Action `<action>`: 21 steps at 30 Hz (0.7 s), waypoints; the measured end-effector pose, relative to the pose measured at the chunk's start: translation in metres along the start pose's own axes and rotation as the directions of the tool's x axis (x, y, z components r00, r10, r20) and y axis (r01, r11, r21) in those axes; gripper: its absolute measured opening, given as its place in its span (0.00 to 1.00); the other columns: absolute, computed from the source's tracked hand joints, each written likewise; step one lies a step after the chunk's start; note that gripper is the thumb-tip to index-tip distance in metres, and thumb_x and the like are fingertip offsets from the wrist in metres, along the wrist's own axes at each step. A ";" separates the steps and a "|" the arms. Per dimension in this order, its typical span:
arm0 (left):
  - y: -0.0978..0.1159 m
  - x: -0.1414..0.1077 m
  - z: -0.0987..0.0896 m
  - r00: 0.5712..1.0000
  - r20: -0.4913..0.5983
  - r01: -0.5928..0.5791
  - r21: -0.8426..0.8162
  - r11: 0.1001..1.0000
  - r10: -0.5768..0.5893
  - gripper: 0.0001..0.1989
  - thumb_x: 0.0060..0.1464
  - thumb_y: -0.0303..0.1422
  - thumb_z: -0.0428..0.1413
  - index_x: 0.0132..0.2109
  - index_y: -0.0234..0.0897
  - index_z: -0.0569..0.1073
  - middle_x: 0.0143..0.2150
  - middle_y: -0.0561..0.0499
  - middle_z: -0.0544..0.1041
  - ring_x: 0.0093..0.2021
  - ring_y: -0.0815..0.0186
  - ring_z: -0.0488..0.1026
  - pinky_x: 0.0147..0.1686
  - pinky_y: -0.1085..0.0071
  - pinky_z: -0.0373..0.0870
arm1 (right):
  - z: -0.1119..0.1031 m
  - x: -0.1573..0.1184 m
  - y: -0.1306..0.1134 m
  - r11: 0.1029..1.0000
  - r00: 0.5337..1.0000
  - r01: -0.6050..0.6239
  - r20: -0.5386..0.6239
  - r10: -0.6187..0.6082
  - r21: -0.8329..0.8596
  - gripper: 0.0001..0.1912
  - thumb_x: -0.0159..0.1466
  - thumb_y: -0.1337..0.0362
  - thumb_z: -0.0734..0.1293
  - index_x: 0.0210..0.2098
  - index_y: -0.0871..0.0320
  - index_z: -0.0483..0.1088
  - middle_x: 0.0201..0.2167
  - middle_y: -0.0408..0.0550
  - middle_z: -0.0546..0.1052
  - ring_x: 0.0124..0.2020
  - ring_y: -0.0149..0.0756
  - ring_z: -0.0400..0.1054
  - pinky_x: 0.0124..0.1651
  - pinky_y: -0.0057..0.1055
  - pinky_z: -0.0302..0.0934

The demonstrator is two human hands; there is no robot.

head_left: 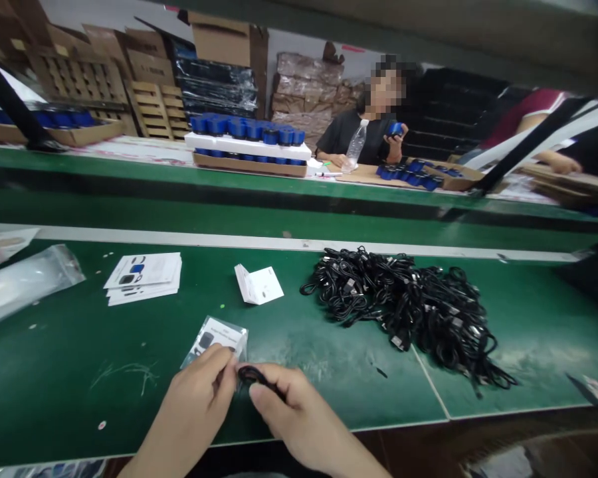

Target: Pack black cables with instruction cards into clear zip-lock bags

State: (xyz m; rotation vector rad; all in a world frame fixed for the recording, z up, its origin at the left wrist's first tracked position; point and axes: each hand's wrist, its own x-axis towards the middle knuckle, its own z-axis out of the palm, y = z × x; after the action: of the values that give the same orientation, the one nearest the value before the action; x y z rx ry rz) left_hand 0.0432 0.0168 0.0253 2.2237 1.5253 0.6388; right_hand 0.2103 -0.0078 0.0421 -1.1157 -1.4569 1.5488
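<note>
Pinching a coiled black cable (pixel 252 376), the right hand (pixel 289 405) sat just beside the left hand (pixel 194 392), clamped on a clear plastic bag (pixel 216 338).

The hands (pixel 197 392) (pixel 292 408) pinch a coiled black cable (pixel 252 375) beside a clear plastic bag (pixel 216 338) on a green workbench (pixel 70 392).

No wording can be read anywhere. The stacked leaflets (pixel 143 279), the folded white card (pixel 258 284) and the printed insert (pixel 214 334) inside the small clear bag (pixel 240 340) all carry lines of print, but these seem too small and blurred to make out, and no brand or number is legible.
</note>
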 end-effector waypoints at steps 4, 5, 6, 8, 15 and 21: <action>-0.001 -0.006 0.002 0.999 -0.018 -0.032 -0.045 0.998 0.031 0.13 0.62 0.32 0.42 0.29 0.39 0.65 0.31 0.53 0.69 0.29 0.69 0.71 0.29 0.74 0.68 | 0.007 0.005 0.002 0.989 0.999 -0.024 -0.035 0.019 -0.146 0.13 0.67 0.64 0.58 0.38 0.57 0.73 0.24 0.40 0.68 0.29 0.32 0.63 0.37 0.27 0.58; 0.000 -0.008 0.003 0.997 -0.051 -0.053 -0.040 0.998 0.050 0.13 0.62 0.31 0.42 0.31 0.38 0.66 0.35 0.51 0.69 0.32 0.68 0.72 0.32 0.73 0.69 | 0.007 0.007 0.003 0.982 0.999 -0.036 -0.024 0.033 -0.184 0.12 0.66 0.65 0.57 0.37 0.57 0.73 0.23 0.40 0.67 0.27 0.31 0.62 0.34 0.26 0.57; 0.002 -0.012 0.005 0.994 -0.085 -0.068 -0.030 0.997 0.065 0.12 0.61 0.30 0.43 0.31 0.37 0.67 0.38 0.49 0.68 0.35 0.67 0.72 0.34 0.71 0.70 | 0.006 0.008 0.004 0.975 0.999 -0.044 -0.020 0.041 -0.219 0.12 0.67 0.65 0.57 0.35 0.58 0.71 0.22 0.39 0.66 0.25 0.30 0.60 0.31 0.25 0.55; 0.006 -0.019 0.009 0.988 -0.127 -0.090 -0.022 0.996 0.087 0.11 0.60 0.28 0.44 0.30 0.37 0.67 0.42 0.46 0.66 0.39 0.65 0.71 0.37 0.68 0.71 | 0.005 0.009 0.007 0.964 0.998 -0.056 -0.021 0.052 -0.259 0.13 0.67 0.65 0.56 0.29 0.58 0.67 0.21 0.38 0.64 0.23 0.28 0.58 0.29 0.25 0.52; 0.022 -0.039 0.012 0.978 -0.203 -0.065 -0.103 0.992 0.043 0.09 0.55 0.20 0.46 0.31 0.37 0.64 0.51 0.44 0.62 0.50 0.61 0.66 0.47 0.63 0.68 | -0.007 -0.001 0.006 0.963 0.945 -0.239 0.258 0.202 0.122 0.07 0.61 0.62 0.64 0.35 0.57 0.73 0.20 0.36 0.60 0.20 0.26 0.52 0.25 0.22 0.53; 0.033 -0.045 0.002 0.972 -0.227 -0.113 -0.255 0.960 0.054 0.06 0.51 0.21 0.51 0.32 0.36 0.68 0.50 0.45 0.65 0.53 0.63 0.66 0.53 0.67 0.66 | -0.037 -0.019 0.022 0.928 0.938 -0.345 0.093 0.335 0.138 0.20 0.52 0.56 0.74 0.45 0.47 0.76 0.40 0.50 0.78 0.45 0.42 0.71 0.47 0.35 0.65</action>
State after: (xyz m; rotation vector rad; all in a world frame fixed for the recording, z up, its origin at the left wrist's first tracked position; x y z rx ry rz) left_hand 0.0556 -0.0365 0.0343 2.0749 1.3522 1.0787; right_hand 0.2533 -0.0139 0.0228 -1.2835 -1.2057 1.9203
